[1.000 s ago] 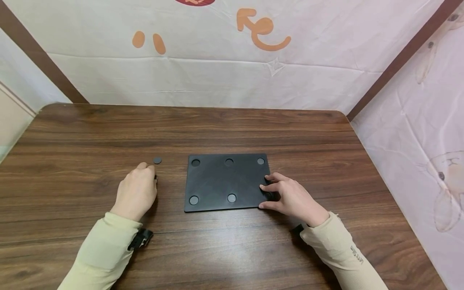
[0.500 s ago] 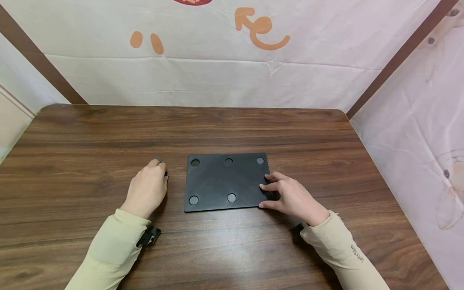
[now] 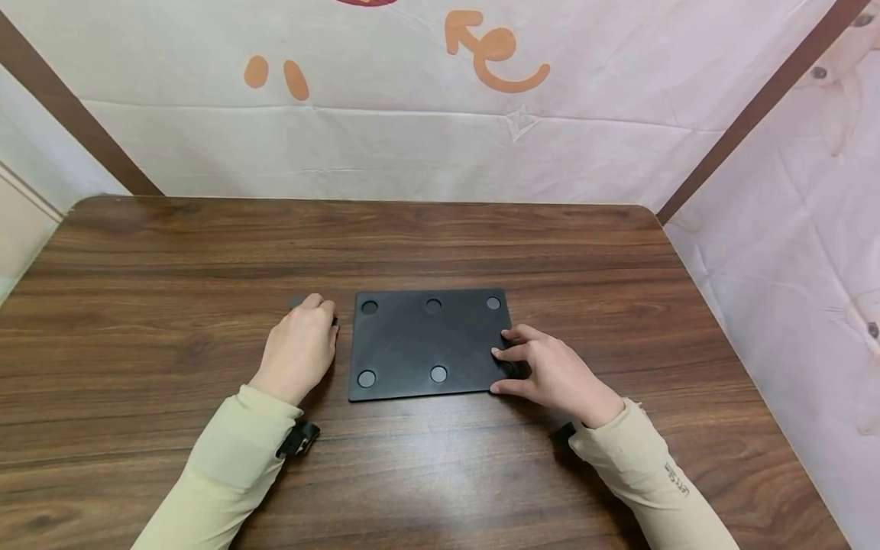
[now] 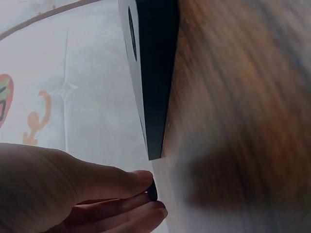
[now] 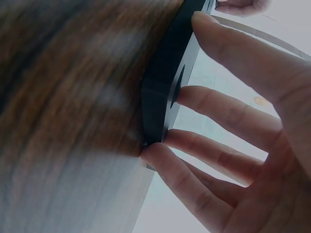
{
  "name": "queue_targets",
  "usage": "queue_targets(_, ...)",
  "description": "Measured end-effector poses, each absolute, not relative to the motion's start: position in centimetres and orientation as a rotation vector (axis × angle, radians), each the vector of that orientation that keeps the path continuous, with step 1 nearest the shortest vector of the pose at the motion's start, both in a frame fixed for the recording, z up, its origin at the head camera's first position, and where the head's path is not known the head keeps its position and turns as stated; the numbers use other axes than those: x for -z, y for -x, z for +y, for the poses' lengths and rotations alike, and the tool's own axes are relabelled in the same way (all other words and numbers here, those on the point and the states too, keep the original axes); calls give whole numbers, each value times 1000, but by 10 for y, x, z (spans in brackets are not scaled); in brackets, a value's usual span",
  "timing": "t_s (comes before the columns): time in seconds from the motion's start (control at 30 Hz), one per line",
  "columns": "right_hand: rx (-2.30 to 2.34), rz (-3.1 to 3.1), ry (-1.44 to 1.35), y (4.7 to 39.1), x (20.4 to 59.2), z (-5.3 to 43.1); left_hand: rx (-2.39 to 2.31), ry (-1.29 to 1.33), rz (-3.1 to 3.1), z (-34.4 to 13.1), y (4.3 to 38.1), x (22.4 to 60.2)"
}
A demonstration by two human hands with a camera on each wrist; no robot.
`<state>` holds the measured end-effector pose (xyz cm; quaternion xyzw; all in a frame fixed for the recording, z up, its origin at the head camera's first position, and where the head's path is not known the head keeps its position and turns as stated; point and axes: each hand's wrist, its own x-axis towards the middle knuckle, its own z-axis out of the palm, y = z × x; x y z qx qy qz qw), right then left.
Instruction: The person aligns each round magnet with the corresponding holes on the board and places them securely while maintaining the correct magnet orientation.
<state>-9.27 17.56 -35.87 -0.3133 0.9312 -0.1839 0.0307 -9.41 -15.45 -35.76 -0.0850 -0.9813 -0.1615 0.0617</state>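
Observation:
A flat black board (image 3: 406,340) with round recesses lies on the table. Grey discs show in the front-left recess (image 3: 367,379), the front-middle recess (image 3: 438,374) and the back-right recess (image 3: 493,303); the two other back recesses look dark. Left of the board, my left hand (image 3: 297,351) pinches a small dark disc (image 4: 153,190) between thumb and fingers, close to the board's edge. My right hand (image 3: 550,374) rests on the board's right end with its fingers spread, thumb at the front corner, partly covering the front-right recess. Another grey disc (image 3: 296,302) lies behind my left hand, partly hidden.
The brown wood-grain table (image 3: 426,473) extends around the board on all sides. A pale printed cloth (image 3: 385,145) hangs behind the table's far edge, and another (image 3: 770,252) at the right side. Each wrist wears a dark strapped device, such as the left camera (image 3: 299,439).
My left hand has moved right toward the board with the pinched disc, now partly covering the loose disc behind it. The right hand and the board have stayed in place.

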Motion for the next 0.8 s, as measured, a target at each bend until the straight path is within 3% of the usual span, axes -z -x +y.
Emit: queue_targets(0.8, 569, 2854, 945, 92, 356, 177, 481, 283, -2990, -142, 102, 353)
